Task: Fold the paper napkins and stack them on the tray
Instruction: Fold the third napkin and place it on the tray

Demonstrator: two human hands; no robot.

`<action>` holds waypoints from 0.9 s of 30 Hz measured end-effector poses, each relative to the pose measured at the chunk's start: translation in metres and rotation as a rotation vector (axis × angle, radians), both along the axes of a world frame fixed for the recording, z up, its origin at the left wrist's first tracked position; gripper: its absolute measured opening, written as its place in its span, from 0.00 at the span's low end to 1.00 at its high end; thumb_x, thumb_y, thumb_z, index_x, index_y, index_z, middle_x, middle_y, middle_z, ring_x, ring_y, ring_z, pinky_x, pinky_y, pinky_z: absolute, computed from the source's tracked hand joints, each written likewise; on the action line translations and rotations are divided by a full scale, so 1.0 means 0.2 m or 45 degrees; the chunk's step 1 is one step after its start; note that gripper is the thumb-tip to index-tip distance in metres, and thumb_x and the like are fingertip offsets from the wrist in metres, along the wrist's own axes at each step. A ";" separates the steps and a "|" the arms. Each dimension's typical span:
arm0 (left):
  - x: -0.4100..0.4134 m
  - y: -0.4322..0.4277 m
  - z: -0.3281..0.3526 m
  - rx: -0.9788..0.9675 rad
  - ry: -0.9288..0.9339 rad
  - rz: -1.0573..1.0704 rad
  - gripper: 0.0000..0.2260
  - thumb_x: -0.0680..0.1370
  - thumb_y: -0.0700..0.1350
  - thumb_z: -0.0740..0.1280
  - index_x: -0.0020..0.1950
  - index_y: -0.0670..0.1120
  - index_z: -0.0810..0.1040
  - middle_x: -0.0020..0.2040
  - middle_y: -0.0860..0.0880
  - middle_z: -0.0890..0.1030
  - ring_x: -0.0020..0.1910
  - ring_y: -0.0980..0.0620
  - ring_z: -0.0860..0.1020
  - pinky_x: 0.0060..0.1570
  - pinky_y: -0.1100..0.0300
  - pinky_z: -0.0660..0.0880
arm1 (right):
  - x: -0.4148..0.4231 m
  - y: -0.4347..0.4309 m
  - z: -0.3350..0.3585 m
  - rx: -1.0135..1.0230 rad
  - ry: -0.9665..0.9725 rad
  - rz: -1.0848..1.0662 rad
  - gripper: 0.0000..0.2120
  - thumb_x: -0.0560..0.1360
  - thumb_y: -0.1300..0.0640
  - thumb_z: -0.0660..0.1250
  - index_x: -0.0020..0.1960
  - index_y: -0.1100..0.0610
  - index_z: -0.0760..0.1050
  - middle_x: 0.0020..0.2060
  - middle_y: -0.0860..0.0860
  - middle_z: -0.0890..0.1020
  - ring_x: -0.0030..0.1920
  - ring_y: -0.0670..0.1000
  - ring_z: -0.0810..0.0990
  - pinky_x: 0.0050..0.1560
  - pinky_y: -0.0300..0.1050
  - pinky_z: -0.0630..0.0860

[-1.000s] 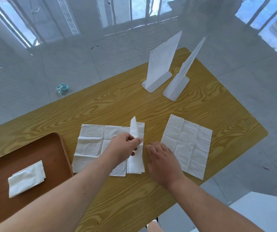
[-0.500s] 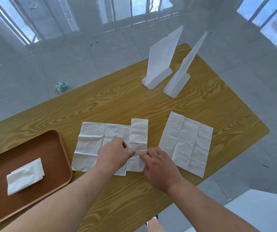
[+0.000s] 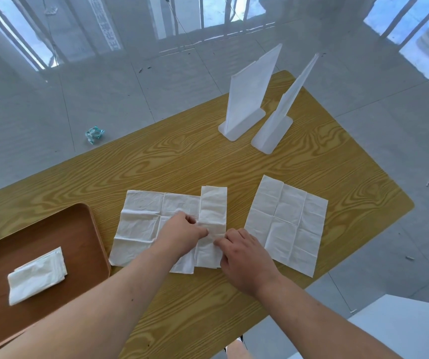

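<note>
A white paper napkin [image 3: 141, 221] lies spread on the wooden table [image 3: 182, 164], its right third folded over as a narrow strip [image 3: 213, 206]. My left hand [image 3: 182, 233] rests on the napkin beside the strip, fingers bent, thumb tip touching the strip's left edge. My right hand [image 3: 244, 257] presses its fingertips on the strip's lower right part. A second napkin [image 3: 286, 224] lies flat and unfolded to the right. At the left stands a brown wooden tray [image 3: 27, 237] holding one folded napkin [image 3: 37, 275].
Two white upright stands [image 3: 247, 99] [image 3: 280, 117] are on the far side of the table. A crumpled wrapper [image 3: 94, 134] lies on the tiled floor beyond the table. The table's right corner and near edge are close to the second napkin.
The raised flap that my left hand pinched a second ago now lies flat as a folded strip. Both hands have come down onto it and barely moved in the last half second.
</note>
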State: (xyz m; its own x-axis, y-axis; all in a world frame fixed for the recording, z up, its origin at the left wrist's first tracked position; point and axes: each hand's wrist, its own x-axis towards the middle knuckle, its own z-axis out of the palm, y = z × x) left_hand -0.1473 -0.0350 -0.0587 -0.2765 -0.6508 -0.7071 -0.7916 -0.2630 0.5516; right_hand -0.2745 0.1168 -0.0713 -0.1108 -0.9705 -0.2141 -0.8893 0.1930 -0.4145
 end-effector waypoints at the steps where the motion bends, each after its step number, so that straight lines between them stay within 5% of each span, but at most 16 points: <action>1: -0.01 0.00 0.00 0.049 0.017 0.018 0.12 0.73 0.50 0.77 0.49 0.49 0.77 0.45 0.49 0.85 0.38 0.51 0.82 0.35 0.57 0.77 | 0.00 0.00 0.00 -0.001 -0.003 0.005 0.18 0.78 0.55 0.57 0.65 0.51 0.76 0.51 0.47 0.75 0.53 0.51 0.72 0.61 0.48 0.74; 4: -0.03 0.00 0.00 0.144 0.032 -0.006 0.09 0.73 0.49 0.77 0.44 0.46 0.81 0.39 0.49 0.82 0.31 0.53 0.76 0.32 0.58 0.74 | 0.00 0.00 0.00 -0.002 0.000 0.012 0.18 0.78 0.55 0.57 0.65 0.51 0.76 0.51 0.47 0.75 0.52 0.51 0.72 0.60 0.49 0.74; 10: -0.05 0.00 -0.01 0.028 0.020 -0.050 0.08 0.75 0.50 0.76 0.44 0.48 0.82 0.41 0.49 0.83 0.39 0.51 0.79 0.38 0.56 0.75 | -0.01 0.00 0.02 -0.038 -0.052 -0.016 0.19 0.78 0.56 0.60 0.68 0.52 0.75 0.54 0.48 0.77 0.56 0.51 0.73 0.62 0.50 0.74; 14: -0.04 0.00 0.06 0.182 0.286 0.047 0.07 0.76 0.50 0.76 0.44 0.48 0.83 0.34 0.56 0.83 0.27 0.62 0.78 0.28 0.66 0.72 | -0.04 -0.02 0.07 -0.192 -0.092 -0.316 0.24 0.76 0.47 0.66 0.70 0.52 0.69 0.61 0.49 0.74 0.62 0.51 0.69 0.67 0.48 0.69; 16: -0.02 -0.01 0.11 0.304 0.434 0.065 0.10 0.74 0.52 0.77 0.45 0.48 0.82 0.34 0.55 0.80 0.28 0.58 0.75 0.31 0.64 0.70 | -0.08 -0.07 0.11 -0.156 -0.173 -0.394 0.30 0.75 0.42 0.67 0.74 0.47 0.66 0.64 0.45 0.70 0.65 0.48 0.64 0.69 0.44 0.62; 18: 0.00 -0.02 0.16 0.392 0.556 0.054 0.12 0.71 0.53 0.77 0.47 0.47 0.82 0.35 0.53 0.78 0.30 0.56 0.72 0.33 0.61 0.69 | -0.10 -0.15 0.16 -0.103 -0.341 -0.401 0.22 0.74 0.43 0.69 0.67 0.43 0.73 0.61 0.44 0.73 0.65 0.47 0.65 0.67 0.43 0.63; 20: 0.02 -0.04 0.20 0.406 0.636 0.084 0.13 0.70 0.53 0.76 0.47 0.47 0.81 0.35 0.54 0.78 0.31 0.56 0.72 0.33 0.62 0.68 | -0.12 -0.22 0.21 -0.134 -0.610 -0.442 0.04 0.73 0.52 0.71 0.44 0.43 0.78 0.43 0.44 0.79 0.49 0.46 0.75 0.50 0.46 0.72; 21: 0.02 -0.04 0.21 0.347 0.646 0.120 0.15 0.69 0.55 0.77 0.47 0.47 0.80 0.35 0.55 0.79 0.32 0.57 0.73 0.32 0.64 0.69 | -0.12 -0.25 0.23 -0.131 -0.743 -0.496 0.07 0.73 0.54 0.71 0.38 0.47 0.77 0.35 0.47 0.78 0.39 0.47 0.76 0.40 0.49 0.72; 25: 0.10 -0.07 0.21 -0.150 0.426 0.021 0.36 0.61 0.69 0.78 0.63 0.54 0.75 0.56 0.56 0.77 0.51 0.56 0.78 0.46 0.61 0.76 | -0.11 -0.31 0.27 0.015 -1.108 -0.647 0.07 0.73 0.54 0.74 0.43 0.57 0.80 0.31 0.51 0.80 0.32 0.47 0.77 0.32 0.44 0.74; 27: 0.14 -0.08 0.21 0.066 0.496 0.008 0.39 0.61 0.68 0.81 0.67 0.54 0.74 0.61 0.54 0.81 0.58 0.52 0.81 0.55 0.55 0.79 | -0.09 -0.33 0.26 0.081 -1.424 -0.754 0.06 0.73 0.57 0.74 0.47 0.59 0.82 0.40 0.58 0.85 0.42 0.54 0.86 0.42 0.48 0.83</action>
